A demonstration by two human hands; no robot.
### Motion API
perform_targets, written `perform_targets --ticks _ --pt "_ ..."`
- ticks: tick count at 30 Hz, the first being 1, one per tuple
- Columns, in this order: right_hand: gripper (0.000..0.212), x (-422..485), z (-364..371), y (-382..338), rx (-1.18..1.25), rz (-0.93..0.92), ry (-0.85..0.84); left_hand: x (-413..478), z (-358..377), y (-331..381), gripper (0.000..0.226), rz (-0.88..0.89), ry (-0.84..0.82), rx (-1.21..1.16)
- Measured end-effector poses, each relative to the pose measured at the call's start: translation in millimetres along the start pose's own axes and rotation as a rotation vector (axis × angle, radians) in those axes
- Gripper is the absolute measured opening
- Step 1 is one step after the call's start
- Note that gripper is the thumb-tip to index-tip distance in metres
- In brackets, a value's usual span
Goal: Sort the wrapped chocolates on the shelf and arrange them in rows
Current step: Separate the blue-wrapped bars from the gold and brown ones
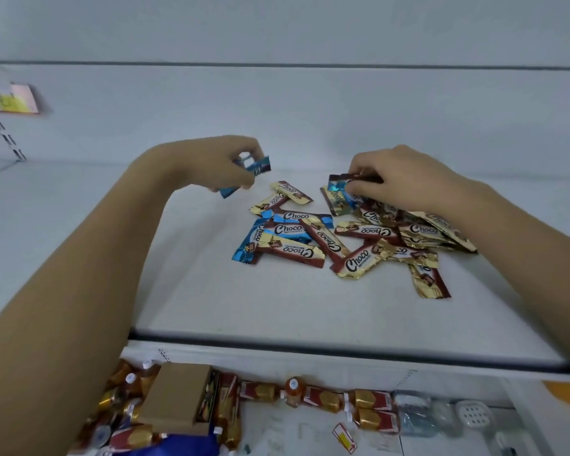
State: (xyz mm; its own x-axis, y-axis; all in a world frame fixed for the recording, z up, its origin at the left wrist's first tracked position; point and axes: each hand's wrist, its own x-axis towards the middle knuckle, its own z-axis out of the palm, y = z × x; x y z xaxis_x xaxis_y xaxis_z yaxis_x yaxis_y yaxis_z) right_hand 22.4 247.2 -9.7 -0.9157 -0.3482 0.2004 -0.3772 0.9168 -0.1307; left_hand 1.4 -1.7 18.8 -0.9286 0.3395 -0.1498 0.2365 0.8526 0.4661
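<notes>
A loose heap of wrapped Choco chocolates (352,238), several in gold wrappers and several in blue, lies on the white shelf (211,291). My left hand (218,166) hovers left of the heap and grips blue-wrapped chocolates (254,167), lifted off the shelf. My right hand (405,179) reaches over the back right of the heap and pinches a blue-wrapped chocolate (341,189) at the pile's top edge. My forearm hides part of the gold pieces on the right.
The shelf's front edge (310,348) runs across below the heap. A lower shelf holds a cardboard box (175,396), small bottles (293,390) and red-gold packets (372,409). A pink label (14,98) hangs at the back left.
</notes>
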Motion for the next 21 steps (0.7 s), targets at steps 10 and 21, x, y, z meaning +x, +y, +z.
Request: perform_targets --ticks 10,21 --pt "0.030 -5.0 -15.6 11.8 0.418 0.206 0.181 0.5 11.1 18.0 0.024 0.159 0.014 -0.118" --pt "0.028 -3.6 -4.1 2.8 0.281 0.301 -0.086 2.4 26.0 24.6 0.018 0.262 -0.151 0.246"
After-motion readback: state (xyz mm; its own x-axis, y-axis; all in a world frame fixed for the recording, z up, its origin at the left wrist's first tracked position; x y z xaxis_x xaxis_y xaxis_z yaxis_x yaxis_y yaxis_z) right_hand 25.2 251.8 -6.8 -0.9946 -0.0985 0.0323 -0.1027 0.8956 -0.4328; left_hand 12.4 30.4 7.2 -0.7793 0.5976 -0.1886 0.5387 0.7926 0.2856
